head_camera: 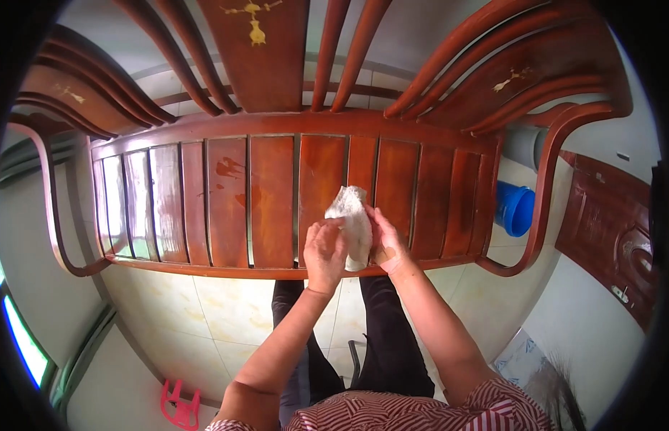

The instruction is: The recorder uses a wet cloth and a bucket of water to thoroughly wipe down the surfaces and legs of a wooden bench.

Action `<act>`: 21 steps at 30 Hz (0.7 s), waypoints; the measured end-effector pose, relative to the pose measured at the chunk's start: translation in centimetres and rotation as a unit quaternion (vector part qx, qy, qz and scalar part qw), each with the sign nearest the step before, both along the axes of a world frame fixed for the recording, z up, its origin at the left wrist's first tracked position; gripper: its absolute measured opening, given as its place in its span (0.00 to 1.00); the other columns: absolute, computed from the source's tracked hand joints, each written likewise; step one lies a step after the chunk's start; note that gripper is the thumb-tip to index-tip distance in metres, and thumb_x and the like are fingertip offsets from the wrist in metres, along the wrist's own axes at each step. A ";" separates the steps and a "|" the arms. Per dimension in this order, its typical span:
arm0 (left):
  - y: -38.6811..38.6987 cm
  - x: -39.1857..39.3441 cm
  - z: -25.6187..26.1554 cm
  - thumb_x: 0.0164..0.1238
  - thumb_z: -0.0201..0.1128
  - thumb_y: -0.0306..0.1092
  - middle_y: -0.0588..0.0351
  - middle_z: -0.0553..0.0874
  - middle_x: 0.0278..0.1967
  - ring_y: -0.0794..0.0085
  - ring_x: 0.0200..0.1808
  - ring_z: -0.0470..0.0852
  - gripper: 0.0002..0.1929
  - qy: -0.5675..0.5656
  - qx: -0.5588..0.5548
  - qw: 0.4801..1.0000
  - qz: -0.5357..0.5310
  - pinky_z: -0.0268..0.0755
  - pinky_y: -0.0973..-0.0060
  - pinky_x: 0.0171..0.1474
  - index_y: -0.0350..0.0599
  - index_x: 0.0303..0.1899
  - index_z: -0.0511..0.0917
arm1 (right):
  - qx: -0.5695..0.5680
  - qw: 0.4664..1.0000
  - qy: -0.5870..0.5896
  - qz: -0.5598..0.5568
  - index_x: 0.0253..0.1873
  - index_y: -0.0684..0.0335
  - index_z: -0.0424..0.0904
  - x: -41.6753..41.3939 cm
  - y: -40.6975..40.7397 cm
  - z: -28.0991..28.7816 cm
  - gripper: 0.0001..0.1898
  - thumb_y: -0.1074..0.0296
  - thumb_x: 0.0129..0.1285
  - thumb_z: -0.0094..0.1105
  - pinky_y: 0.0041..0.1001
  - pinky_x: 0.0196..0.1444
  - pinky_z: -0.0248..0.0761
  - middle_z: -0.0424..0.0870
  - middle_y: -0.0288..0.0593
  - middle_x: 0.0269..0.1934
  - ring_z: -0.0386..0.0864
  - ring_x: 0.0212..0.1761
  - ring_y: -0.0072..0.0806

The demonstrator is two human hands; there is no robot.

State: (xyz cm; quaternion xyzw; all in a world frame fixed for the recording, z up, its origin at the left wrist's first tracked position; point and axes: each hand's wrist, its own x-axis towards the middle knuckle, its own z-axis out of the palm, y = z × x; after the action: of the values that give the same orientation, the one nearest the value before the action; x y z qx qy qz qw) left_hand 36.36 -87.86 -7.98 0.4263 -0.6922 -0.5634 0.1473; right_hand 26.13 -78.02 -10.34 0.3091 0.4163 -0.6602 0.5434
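A white cloth (358, 229), bunched and folded, is between my two hands above the front part of a slatted wooden bench seat (272, 202). My left hand (325, 253) grips the cloth's near left side, its fingers bent over it. On the other side, my right hand (387, 241) lies along the cloth's right edge with its fingers stretched out; whether it grips the cloth is hard to see. Dark wet-looking marks (230, 167) show on the reddish-brown slats left of the cloth. Bright light reflects from the slats at the far left.
The bench's curved backrest (253, 64) rises at the far side, and armrests (550, 188) stand at both ends. Beyond the right end is a blue bucket (515, 210) on the tiled floor. A pink plastic stool (181, 407) stands at lower left, a wooden door (609, 231) at right.
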 end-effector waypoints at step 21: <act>-3.8 -3.7 8.6 0.64 0.58 0.39 0.64 0.80 0.32 0.82 0.34 0.75 0.08 0.193 0.392 0.882 0.176 0.69 0.79 0.36 0.45 0.33 0.76 | 0.174 0.568 0.732 0.334 0.53 0.64 0.73 -10.1 -2.7 14.8 0.15 0.73 0.60 0.52 0.35 0.62 0.62 0.71 0.53 0.56 0.68 0.60 0.47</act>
State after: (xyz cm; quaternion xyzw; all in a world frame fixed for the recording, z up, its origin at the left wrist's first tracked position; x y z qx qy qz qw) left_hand 32.65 -91.63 0.59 0.4471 -0.2867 -0.8243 0.1958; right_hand 16.03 -80.72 4.44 -0.3522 0.8523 -0.3469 0.1707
